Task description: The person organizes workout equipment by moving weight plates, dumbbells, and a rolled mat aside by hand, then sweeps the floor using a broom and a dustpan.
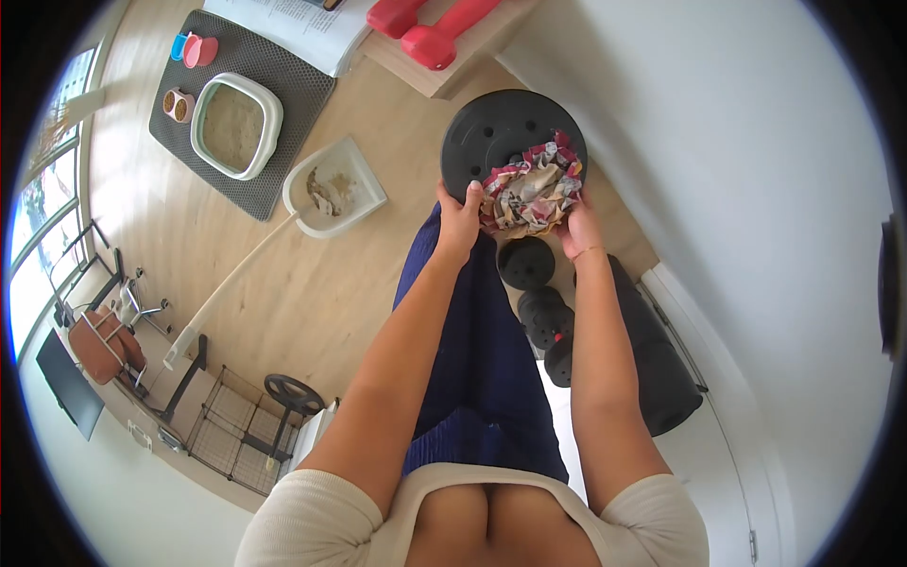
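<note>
Both of my hands hold a wad of crumpled, patterned paper [534, 194] between them, over a round dark grey disc [472, 132] with holes in it. My left hand [460, 219] is closed on the wad's left side, with its thumb on top. On the right side, my right hand [581, 230] grips the wad, its fingers partly hidden beneath. A white long-handled dustpan [368, 200] with debris in it lies on the floor, left of my left hand.
A white litter tray [274, 118] and small pet bowls [178, 105] stand on a grey mat [260, 194]. Red dumbbells [430, 47] rest on a wooden surface [439, 80]. Dark weights [526, 263] and a black roll [657, 369] are near my right forearm, beside the wall.
</note>
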